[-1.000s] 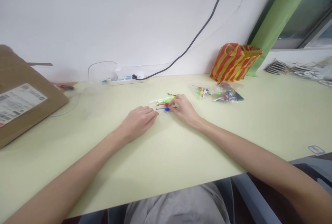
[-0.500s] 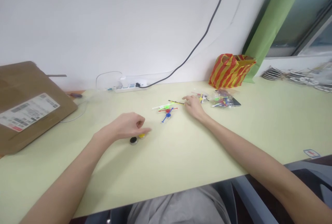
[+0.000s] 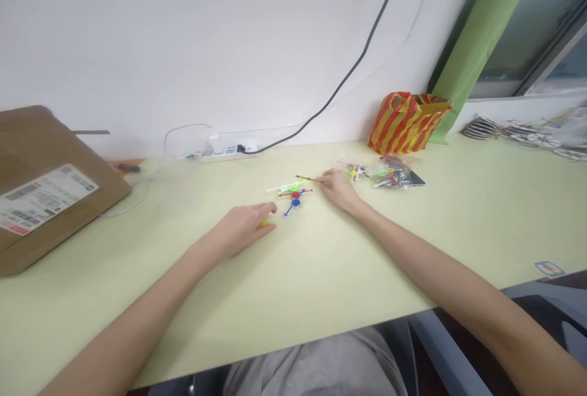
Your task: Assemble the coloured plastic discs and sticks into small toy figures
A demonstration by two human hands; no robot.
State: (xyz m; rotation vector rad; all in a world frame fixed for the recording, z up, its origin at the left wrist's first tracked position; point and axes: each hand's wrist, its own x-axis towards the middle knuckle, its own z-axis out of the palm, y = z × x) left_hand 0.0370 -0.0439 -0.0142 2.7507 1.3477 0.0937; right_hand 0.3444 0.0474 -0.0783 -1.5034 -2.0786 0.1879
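In the head view, our left hand point(image 3: 241, 229) is curling over a yellow plastic piece point(image 3: 263, 223), mostly hiding it, grip unclear. Our right hand point(image 3: 337, 191) is touching a thin dark rod point(image 3: 306, 178) beside the coloured plastic parts point(image 3: 293, 197), its hold unclear; the earlier black disc is out of sight.

Pale green desk point(image 3: 321, 274): cardboard parcel point(image 3: 50, 188) far left, white power strip point(image 3: 224, 154) by wall, red-yellow striped bag point(image 3: 406, 124), clear bag of colored parts point(image 3: 394, 175), loose plastic pieces point(image 3: 293, 191) mid-desk.
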